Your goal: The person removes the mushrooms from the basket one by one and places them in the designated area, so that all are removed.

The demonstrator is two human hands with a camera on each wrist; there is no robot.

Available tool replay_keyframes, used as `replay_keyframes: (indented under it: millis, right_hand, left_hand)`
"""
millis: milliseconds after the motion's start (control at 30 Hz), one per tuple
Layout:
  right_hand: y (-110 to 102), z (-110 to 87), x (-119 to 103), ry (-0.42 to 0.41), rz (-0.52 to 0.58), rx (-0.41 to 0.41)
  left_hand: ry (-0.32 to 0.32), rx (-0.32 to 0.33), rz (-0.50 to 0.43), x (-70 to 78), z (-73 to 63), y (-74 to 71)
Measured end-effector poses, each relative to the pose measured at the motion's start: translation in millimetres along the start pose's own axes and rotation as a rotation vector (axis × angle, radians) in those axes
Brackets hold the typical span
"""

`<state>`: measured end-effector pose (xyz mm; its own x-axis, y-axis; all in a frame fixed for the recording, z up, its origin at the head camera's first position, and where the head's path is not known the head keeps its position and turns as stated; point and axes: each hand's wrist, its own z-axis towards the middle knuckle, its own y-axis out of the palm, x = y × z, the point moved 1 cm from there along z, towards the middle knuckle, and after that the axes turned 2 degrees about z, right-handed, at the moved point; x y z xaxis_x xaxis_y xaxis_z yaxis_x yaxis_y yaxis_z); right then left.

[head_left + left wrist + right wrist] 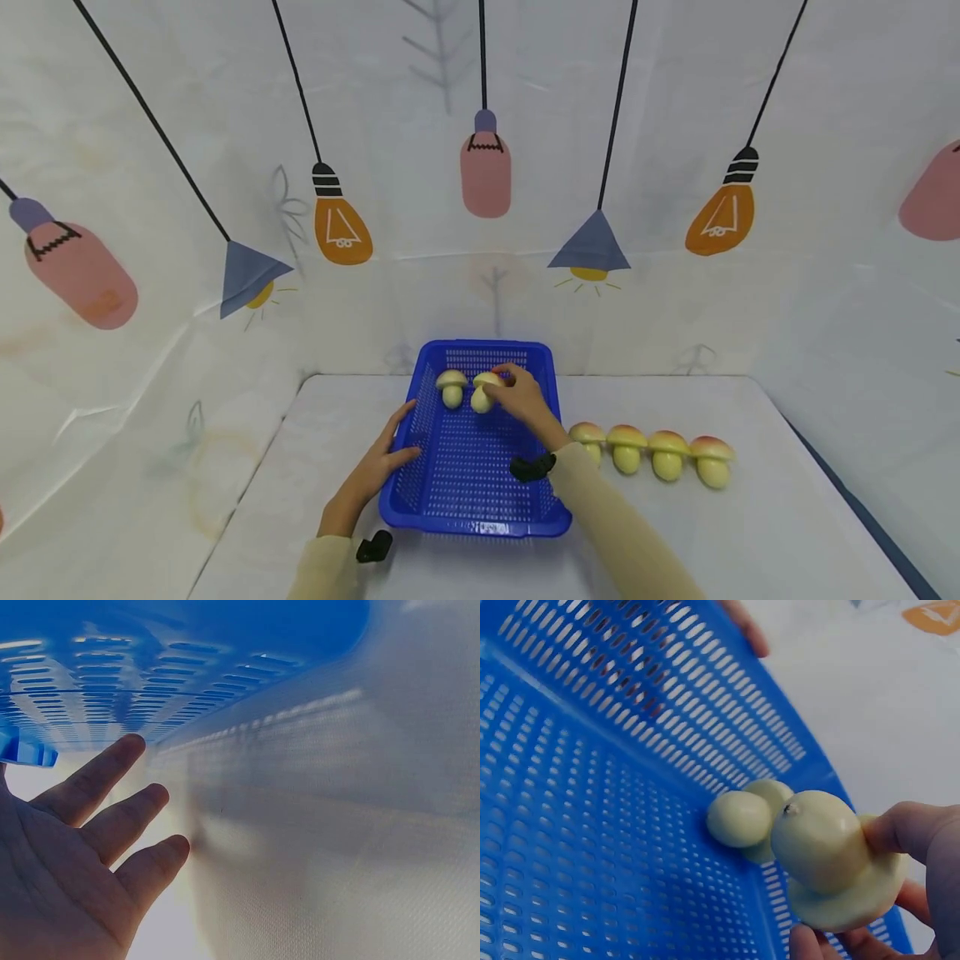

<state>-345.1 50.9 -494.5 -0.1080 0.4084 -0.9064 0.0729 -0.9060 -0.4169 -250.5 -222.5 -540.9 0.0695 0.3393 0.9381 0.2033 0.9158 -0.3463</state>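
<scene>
A blue perforated plastic basket [480,528] stands on the white table. Inside its far left corner sits one toy mushroom [452,388]. Just to the right, my right hand [522,398] grips a second mushroom [821,844] by its cap, its pale stem facing the right wrist camera. My left hand [378,462] is at the basket's left side, thumb over the rim and fingers spread along the outside. In the left wrist view, three straight fingers [124,814] extend below the basket's slotted side.
Right of the basket, a row of several red-and-yellow toy mushrooms [667,454] stands on the table [750,533]; my right forearm overlaps the nearest one. Behind the table hangs a white cloth [420,292] printed with lamps and bulbs.
</scene>
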Motion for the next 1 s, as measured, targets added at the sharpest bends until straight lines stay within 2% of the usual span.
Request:
replay_keyframes:
  millis: [367, 700, 833, 1000]
  right_hand:
    - [-13.4, -9.6, -0.3, 0.069, 0.236, -0.011]
    - [-21.1, -24.6, -10.3, 0.012, 0.275, -0.015]
    - [-31.4, -35.5, -18.4, -0.023, 0.273, -0.033]
    - [-52.5, -51.6, -23.6, -0.075, 0.218, -0.024]
  left_hand:
    - [-0.003, 0.005, 0.004, 1.0, -0.9, -0.4]
    - [-0.022, 0.014, 0.018, 2.5, -0.8, 0.5]
    - [-0.02, 0.012, 0.016, 3.5, -1.4, 0.9]
    - [-0.009, 0.008, 0.01, 2.9, -0.3, 1.6]
